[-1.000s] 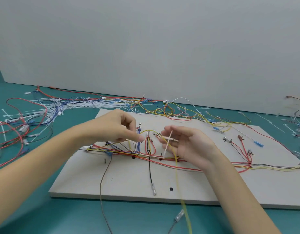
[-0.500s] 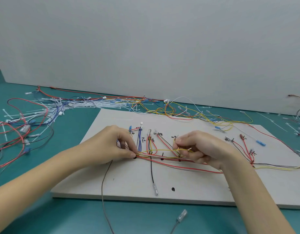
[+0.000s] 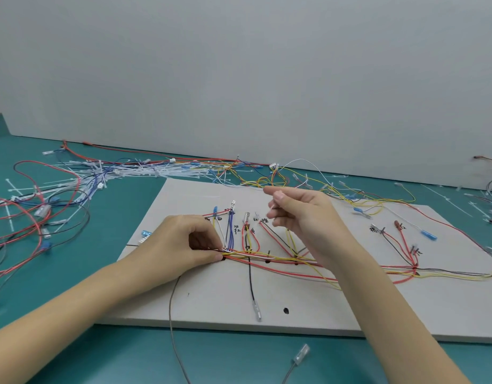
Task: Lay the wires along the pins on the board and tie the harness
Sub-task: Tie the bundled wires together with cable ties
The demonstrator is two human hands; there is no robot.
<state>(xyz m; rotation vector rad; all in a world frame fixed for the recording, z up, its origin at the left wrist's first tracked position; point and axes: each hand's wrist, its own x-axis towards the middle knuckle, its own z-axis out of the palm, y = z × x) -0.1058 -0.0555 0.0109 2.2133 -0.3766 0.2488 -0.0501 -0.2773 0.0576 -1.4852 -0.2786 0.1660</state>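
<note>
A pale board [image 3: 350,309] lies on the teal table and carries a bundle of red, yellow, white and black wires [image 3: 269,257] running left to right past small black pins [image 3: 268,253]. My left hand [image 3: 181,245] pinches the bundle's left end against the board. Above the middle of the board my right hand [image 3: 305,217] hovers with curled, blurred fingers, a thin white cable tie [image 3: 273,208] just showing between them. Branch wires with terminals [image 3: 233,206] fan upward from the bundle. One black wire [image 3: 251,286] hangs toward the front edge.
A heap of white cable ties [image 3: 128,173] and loose red, blue and black wires [image 3: 31,217] cover the table at the left. More yellow and red wires [image 3: 350,195] lie behind the board. A grey wire [image 3: 171,314] and a clear terminal [image 3: 301,354] lie by the front edge.
My right hand has let go of the bundle and risen up and back above the board. The left hand keeps its pinch at the bundle's left end.
</note>
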